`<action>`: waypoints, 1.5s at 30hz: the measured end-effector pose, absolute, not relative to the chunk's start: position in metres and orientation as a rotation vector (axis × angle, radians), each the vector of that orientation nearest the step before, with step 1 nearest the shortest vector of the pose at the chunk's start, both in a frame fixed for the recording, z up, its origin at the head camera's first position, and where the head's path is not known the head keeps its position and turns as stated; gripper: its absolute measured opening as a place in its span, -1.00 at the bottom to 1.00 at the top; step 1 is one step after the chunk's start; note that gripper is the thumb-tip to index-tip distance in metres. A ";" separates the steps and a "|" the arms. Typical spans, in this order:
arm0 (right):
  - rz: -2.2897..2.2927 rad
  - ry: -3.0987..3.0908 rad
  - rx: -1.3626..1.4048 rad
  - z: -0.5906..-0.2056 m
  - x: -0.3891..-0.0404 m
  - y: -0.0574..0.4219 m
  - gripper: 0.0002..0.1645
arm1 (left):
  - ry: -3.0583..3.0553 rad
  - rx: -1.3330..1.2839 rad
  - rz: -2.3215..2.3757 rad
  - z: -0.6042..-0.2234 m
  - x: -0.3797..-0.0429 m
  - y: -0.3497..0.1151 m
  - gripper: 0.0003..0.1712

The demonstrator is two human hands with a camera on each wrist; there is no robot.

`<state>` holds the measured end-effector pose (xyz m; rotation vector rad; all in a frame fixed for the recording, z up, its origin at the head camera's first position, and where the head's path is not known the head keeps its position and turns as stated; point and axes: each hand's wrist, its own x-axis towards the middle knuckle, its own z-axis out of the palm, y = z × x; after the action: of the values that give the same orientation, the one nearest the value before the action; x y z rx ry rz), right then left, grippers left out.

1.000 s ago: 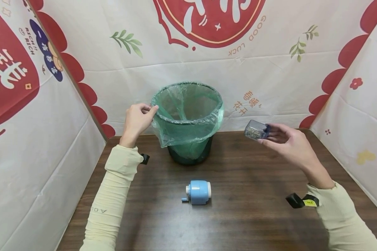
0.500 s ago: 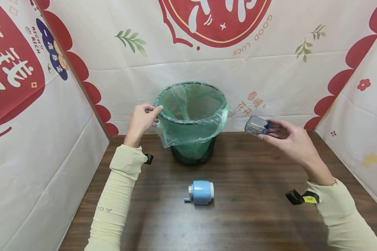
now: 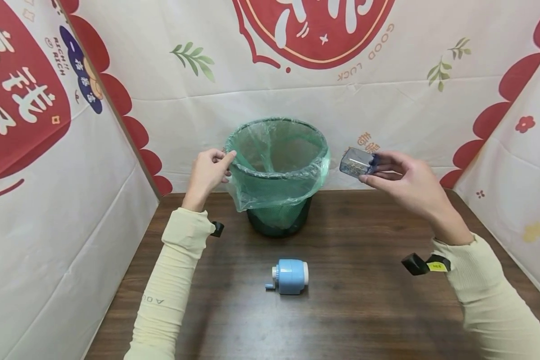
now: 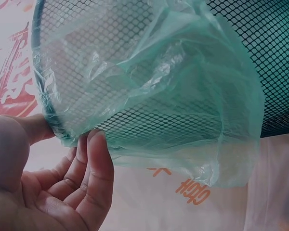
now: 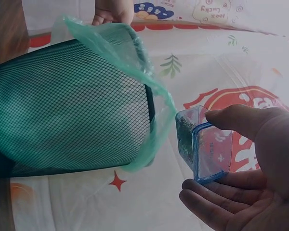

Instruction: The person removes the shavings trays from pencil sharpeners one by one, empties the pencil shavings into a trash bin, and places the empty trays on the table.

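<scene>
A black mesh wastebasket stands at the back of the table, lined with a thin green plastic bag folded over its rim. My left hand pinches the rim and liner on the left side, thumb over the edge. In my right hand is a clear bluish shavings drawer, pinched by one end between thumb and fingers. Pencil shavings lie inside it. The drawer is in the air, right of the basket and near rim height. A blue crank pencil sharpener rests on the table in front.
The brown wooden table runs under both arms. A white printed cloth hangs close behind the wastebasket, with more cloth along the left and right sides.
My right hand has raised the shavings drawer and moved it left, nearer the wastebasket. My left hand keeps its place on the rim. The head view has shifted slightly.
</scene>
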<state>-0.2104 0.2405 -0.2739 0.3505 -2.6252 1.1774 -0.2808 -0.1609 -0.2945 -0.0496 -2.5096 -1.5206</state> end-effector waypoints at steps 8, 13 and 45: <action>1.173 -2.621 0.376 -0.257 -0.220 0.232 -0.24 | -2.513 -0.035 -1.521 -0.294 -0.281 -0.159 -0.57; 1.130 -2.630 0.376 -0.247 -0.226 0.226 -0.19 | -2.524 -0.037 -1.510 -0.292 -0.281 -0.160 -0.55; 1.069 -2.746 0.398 -0.221 -0.265 0.199 -0.05 | -2.556 0.010 -1.498 -0.292 -0.280 -0.158 -0.58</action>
<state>-0.2652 0.1989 -0.2215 0.3981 -2.7463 1.0690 -0.2799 -0.1582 -0.2918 0.0104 -2.5564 -1.4984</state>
